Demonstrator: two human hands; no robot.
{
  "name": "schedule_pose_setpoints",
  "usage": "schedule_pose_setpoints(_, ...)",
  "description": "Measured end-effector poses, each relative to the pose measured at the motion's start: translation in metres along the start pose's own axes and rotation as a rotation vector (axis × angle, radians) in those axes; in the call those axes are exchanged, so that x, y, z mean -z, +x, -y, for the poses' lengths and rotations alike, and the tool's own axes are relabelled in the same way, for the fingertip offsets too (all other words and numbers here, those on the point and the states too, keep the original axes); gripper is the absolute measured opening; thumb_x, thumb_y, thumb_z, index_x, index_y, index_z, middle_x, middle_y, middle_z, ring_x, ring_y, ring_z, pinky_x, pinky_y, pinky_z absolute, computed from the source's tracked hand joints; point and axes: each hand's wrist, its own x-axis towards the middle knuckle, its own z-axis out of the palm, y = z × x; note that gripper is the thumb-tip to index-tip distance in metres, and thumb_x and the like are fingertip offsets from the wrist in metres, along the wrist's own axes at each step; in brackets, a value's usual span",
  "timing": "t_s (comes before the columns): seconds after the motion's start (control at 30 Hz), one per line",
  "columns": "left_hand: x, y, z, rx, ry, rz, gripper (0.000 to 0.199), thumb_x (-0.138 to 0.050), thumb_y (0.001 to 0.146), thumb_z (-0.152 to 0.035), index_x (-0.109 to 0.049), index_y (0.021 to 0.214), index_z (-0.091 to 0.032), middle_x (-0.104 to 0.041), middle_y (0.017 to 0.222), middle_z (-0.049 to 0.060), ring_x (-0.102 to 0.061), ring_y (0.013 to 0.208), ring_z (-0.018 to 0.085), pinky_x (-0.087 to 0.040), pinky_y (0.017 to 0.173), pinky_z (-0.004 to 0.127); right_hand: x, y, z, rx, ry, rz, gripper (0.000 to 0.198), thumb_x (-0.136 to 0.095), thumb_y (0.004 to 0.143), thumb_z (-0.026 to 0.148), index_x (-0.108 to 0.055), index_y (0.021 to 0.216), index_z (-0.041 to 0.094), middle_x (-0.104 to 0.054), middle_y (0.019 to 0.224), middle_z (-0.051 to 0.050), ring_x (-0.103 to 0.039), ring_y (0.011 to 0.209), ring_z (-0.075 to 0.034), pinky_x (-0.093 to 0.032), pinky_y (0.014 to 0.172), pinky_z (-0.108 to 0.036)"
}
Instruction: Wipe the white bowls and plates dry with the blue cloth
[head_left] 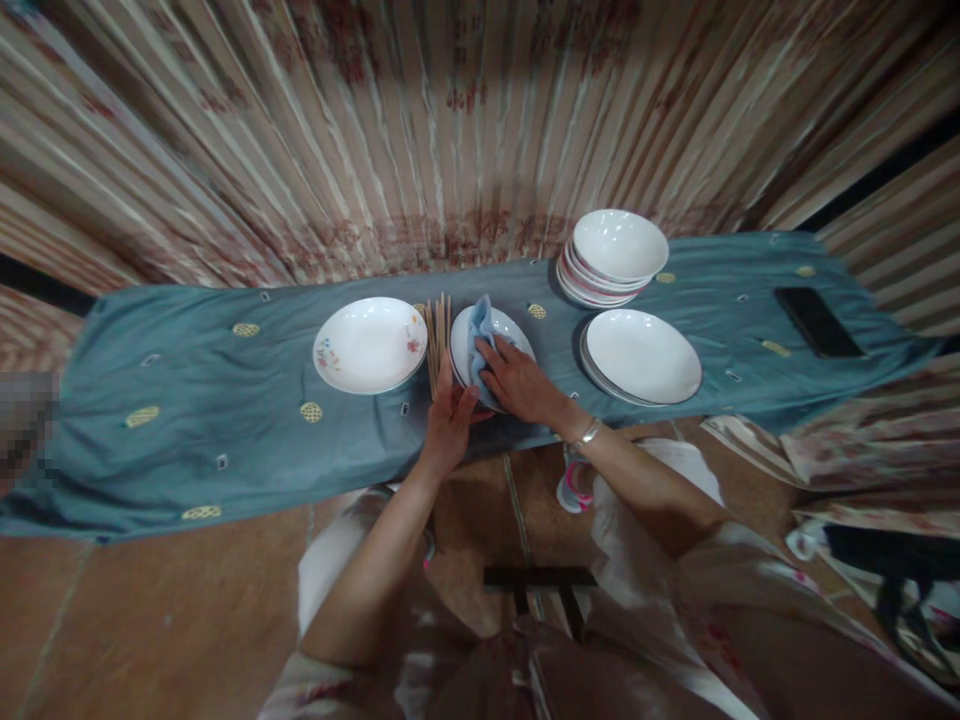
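A small white plate lies near the front edge of the cloth-covered table, in front of me. My left hand grips its lower left rim, the thumb over the edge. A light blue cloth is bunched on the plate's face, and my right hand presses it there with closed fingers. Just left of the plate lie several wooden chopsticks, close to my left fingertips. Whether the plate rests on another dish is hidden by my hands.
Left of the chopsticks sits a flowered white plate. On the right stand a stack of bowls and a stack of larger plates. A black phone lies at the far right of the teal tablecloth. Curtains hang behind.
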Motion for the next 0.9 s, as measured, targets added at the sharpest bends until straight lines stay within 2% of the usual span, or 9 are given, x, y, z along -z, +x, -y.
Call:
schedule_pose_setpoints(0.17,0.001,0.0,0.001,0.0,0.007,-0.008,0.094,-0.068,0.086,-0.058,-0.022,0.163,-0.027,-0.064,0.091,0.003,-0.061,0.079,0.017,-0.064,0.068,0.033,0.004,0.0,0.007,-0.06,-0.097,0.03,0.054,-0.04,0.104,0.029,-0.041,0.15,0.001,-0.051,0.146,-0.03,-0.054,0.132,-0.035,-0.046,0.111,-0.052)
schedule_pose_setpoints(0.4,0.0,0.0,0.003,-0.019,0.005,-0.016,0.087,-0.066,0.089,-0.053,-0.025,0.162,-0.029,-0.063,0.087,0.001,-0.061,0.076,0.016,-0.064,0.068,0.034,0.013,0.0,0.016,-0.134,-0.212,0.097,0.049,-0.038,0.106,0.032,-0.047,0.143,0.003,-0.062,0.127,-0.027,-0.064,0.112,-0.033,-0.053,0.096,-0.046)
schedule_pose_setpoints(0.63,-0.001,-0.001,-0.001,-0.015,0.011,-0.007,0.087,-0.066,0.088,-0.056,-0.027,0.161,-0.031,-0.062,0.086,0.001,-0.059,0.074,0.016,-0.064,0.069,0.036,0.028,-0.001,0.023,-0.199,-0.29,0.219,0.036,-0.034,0.107,0.028,-0.06,0.121,0.007,-0.069,0.111,-0.023,-0.069,0.101,-0.031,-0.052,0.081,-0.038)
schedule_pose_setpoints(0.9,-0.001,0.0,-0.002,-0.012,-0.001,0.005,0.089,-0.067,0.086,-0.057,-0.028,0.161,-0.03,-0.062,0.087,0.001,-0.06,0.077,0.017,-0.065,0.072,0.04,0.034,-0.002,0.021,-0.183,-0.309,0.264,0.032,-0.034,0.105,0.018,-0.063,0.113,0.008,-0.073,0.103,-0.021,-0.072,0.097,-0.03,-0.05,0.075,-0.036)
